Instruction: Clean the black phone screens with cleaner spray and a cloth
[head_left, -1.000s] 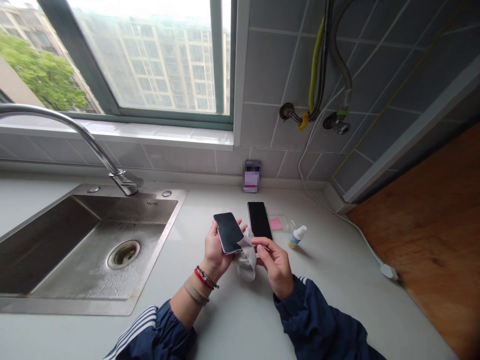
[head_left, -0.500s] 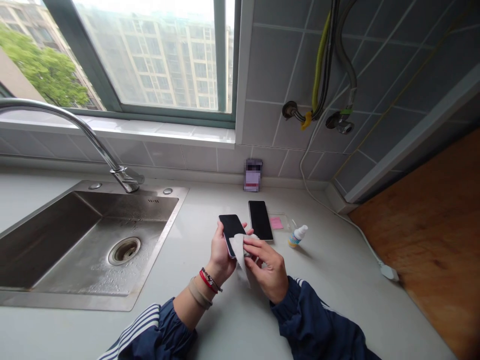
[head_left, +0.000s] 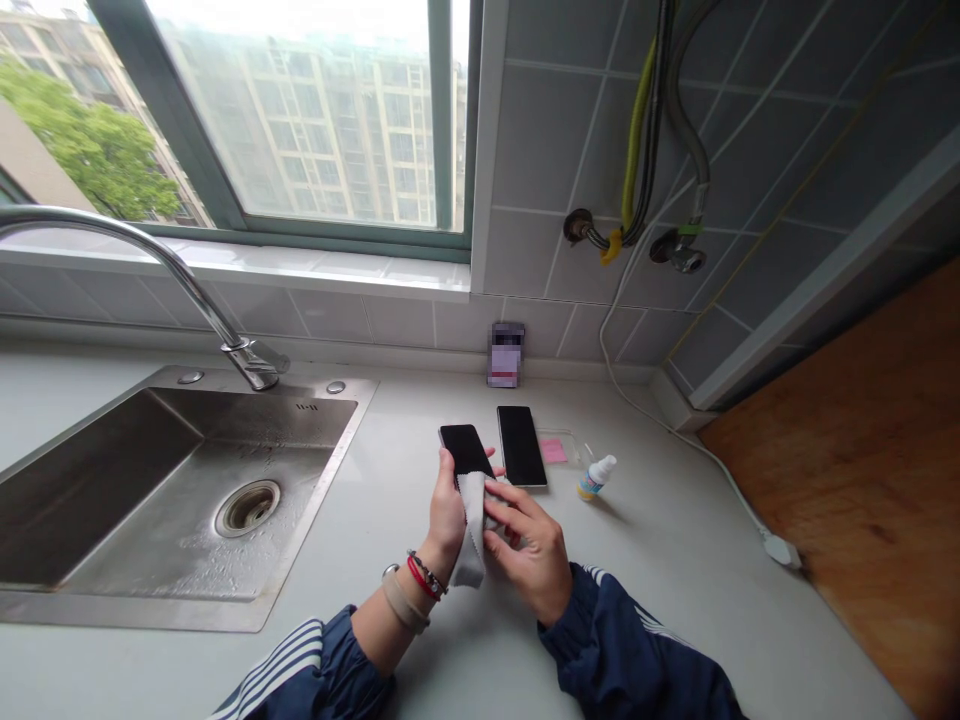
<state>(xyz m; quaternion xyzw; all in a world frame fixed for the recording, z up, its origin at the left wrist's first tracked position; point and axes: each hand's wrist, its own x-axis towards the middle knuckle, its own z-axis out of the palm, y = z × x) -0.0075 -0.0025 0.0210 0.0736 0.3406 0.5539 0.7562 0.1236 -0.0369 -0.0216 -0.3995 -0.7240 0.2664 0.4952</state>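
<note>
My left hand (head_left: 448,512) is closed around a black smartphone (head_left: 463,447), held screen up above the white counter. My right hand (head_left: 529,544) presses a grey cleaning cloth (head_left: 471,530) against the lower part of that screen, fingers pinched on the cloth. The cloth hangs down between both hands. A second black phone (head_left: 520,445) lies flat on the counter just right of the held one. Beside it are a clear film with a pink tab (head_left: 553,449) and a small white dropper bottle (head_left: 595,474).
A steel sink (head_left: 135,490) with a curved faucet (head_left: 150,270) fills the left. A small blurred box (head_left: 505,353) stands against the tiled wall. A white cable (head_left: 690,440) runs to a plug (head_left: 781,549). A wooden board (head_left: 855,460) lies at right.
My right hand brought the cloth from beside the phone onto its screen and drew it down toward the lower end. The left hand turned the phone more upright.
</note>
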